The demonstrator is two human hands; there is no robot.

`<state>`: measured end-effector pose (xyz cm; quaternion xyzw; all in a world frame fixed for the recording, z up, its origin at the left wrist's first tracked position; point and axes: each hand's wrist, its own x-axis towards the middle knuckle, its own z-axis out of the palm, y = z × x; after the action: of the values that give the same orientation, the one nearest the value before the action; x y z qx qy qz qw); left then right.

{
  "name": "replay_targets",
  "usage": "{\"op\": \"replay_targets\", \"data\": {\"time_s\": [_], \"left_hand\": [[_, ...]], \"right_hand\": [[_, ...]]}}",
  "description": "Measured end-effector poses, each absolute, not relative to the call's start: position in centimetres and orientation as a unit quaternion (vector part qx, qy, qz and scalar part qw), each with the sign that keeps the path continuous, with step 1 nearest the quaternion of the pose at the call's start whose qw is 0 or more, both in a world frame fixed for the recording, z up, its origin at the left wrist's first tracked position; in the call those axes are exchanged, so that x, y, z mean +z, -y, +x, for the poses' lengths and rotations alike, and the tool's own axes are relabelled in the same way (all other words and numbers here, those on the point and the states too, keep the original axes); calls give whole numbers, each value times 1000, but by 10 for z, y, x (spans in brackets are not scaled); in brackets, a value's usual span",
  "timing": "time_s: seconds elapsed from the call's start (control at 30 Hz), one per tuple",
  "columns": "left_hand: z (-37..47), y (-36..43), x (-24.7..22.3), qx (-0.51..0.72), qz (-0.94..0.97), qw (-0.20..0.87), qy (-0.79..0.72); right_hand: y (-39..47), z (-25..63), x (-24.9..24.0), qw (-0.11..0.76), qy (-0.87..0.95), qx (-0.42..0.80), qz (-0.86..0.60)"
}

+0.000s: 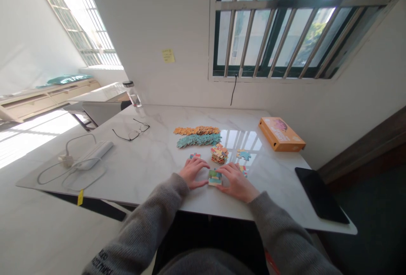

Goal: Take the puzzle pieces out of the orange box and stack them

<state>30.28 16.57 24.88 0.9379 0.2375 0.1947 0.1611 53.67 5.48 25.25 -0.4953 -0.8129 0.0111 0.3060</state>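
Small green, teal and white puzzle pieces (215, 177) lie together near the table's front edge; whether they are stacked or joined I cannot tell. My left hand (193, 172) has its curved thumb and fingertips at their left side. On their right side, my right hand (237, 182) presses with thumb and fingers. Just beyond stands a stack of multicoloured puzzle pieces (219, 154). A few loose pieces (195, 156) sit partly behind my left hand. Orange and blue pieces (244, 154) and more colourful pieces (243, 170) lie beside my right hand.
Overlapping rows of orange pieces (196, 130) and teal pieces (198, 140) lie farther back. An orange box (281, 134) and a black tablet (320, 194) are at right. Glasses (133, 134), a power strip (95, 155) with cables, and a bottle (133, 94) are at left.
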Motion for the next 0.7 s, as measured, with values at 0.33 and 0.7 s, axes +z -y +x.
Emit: {"op": "replay_targets", "data": {"time_s": [0.33,0.7], "left_hand": [[310,-167,246,185,944,169,-213],[264,-216,232,257,876,204,-353]], "right_hand": [[-56,540,255,365,793,16,-488],[-60,559,256,483,695,20,-532]]}}
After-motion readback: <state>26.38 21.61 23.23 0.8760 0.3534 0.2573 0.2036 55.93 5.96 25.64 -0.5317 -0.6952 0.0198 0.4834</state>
